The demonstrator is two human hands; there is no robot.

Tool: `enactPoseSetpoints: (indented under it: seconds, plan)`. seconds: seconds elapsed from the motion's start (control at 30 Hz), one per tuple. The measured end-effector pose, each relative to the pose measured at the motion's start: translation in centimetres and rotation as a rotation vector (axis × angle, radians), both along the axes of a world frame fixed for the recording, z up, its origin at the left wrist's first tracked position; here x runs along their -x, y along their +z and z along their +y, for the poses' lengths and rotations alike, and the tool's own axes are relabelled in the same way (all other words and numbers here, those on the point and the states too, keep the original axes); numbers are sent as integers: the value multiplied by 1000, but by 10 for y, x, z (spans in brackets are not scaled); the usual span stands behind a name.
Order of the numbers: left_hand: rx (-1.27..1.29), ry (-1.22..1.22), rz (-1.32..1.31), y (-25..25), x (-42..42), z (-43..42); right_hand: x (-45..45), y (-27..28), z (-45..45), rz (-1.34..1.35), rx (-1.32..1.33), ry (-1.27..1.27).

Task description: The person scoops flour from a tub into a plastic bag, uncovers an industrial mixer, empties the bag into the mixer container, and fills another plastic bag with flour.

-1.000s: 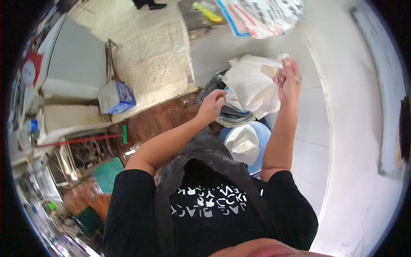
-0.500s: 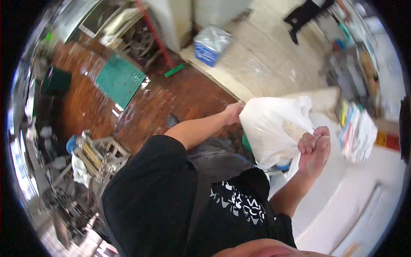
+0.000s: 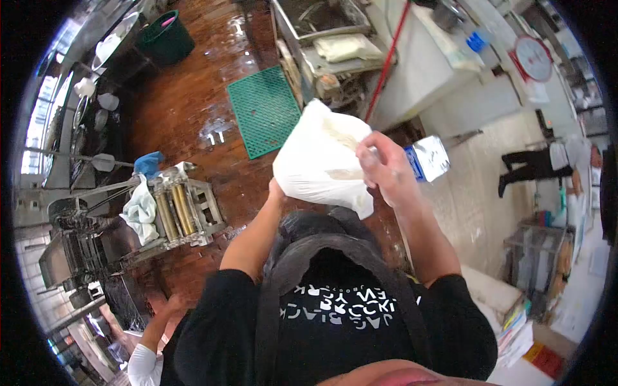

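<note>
Held up above wet brown floor [image 3: 209,96], in front of dark apron [image 3: 315,228]: white bag [image 3: 309,161]. In view, overlapping bag's upper left edge: corner of green mat [image 3: 261,116]. To left, with open floor between: roller machine [image 3: 174,209], with pale cloth [image 3: 140,212] draped on near side. To right, close to right hand [image 3: 389,170] in view: blue-and-white box [image 3: 428,157]. Running down from top, ending above box and hand: red pole [image 3: 389,61]. Farther right, well apart: person in dark trousers [image 3: 534,161]. At lower left, close behind sleeve: another person's arm [image 3: 154,331].

Right fingers curled closed on bag's right edge, near opening. Left hand [image 3: 276,192] touching bag's lower left side; fingers hidden behind bag, can't tell how far open.

Inside bag opening: pale beige stuff, too blurred to identify. In green bin [image 3: 168,48], far upper left: something pink [image 3: 168,21]. Box contents: can't tell. At far upper right: round-dial scale [image 3: 533,58].
</note>
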State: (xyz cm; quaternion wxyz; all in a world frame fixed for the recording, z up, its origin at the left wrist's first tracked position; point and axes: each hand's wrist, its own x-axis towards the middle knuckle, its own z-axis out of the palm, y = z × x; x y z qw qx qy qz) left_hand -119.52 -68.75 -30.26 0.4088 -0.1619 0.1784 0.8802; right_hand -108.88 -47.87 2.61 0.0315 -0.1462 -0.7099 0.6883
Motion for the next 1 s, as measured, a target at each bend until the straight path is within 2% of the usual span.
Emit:
enactPoseSetpoints:
  seconds: [0.07,0.17,0.2,0.3,0.4,0.57,0.73,0.83,0.93,1.0]
  plan:
    - [77,158,62,-18,44,-33,71,-6,-8,107,6,155]
    - [177,354,139,-41,101,-78,168,1,-23,60,-28,359]
    - [207,403,149,-46,115,-91,198,0,-31,135,14,405]
    - [292,526,141,-16,163,-100,298,-14,-46,358,-84,531]
    - [366,616,112,5,202,-110,374,2,-58,143,-55,647]
    - [436,706,77,24,287,-123,488,-12,-66,99,-5,683]
    - [547,644,53,32,397,-131,596,-37,-55,94,131,547]
    - [665,498,97,61,485,-115,657,-45,-24,84,133,363]
    - [786,299,162,100,586,-80,691,-37,25,7,177,55]
    - [741,242,408,86,657,-57,712,-35,59,70,198,-126]
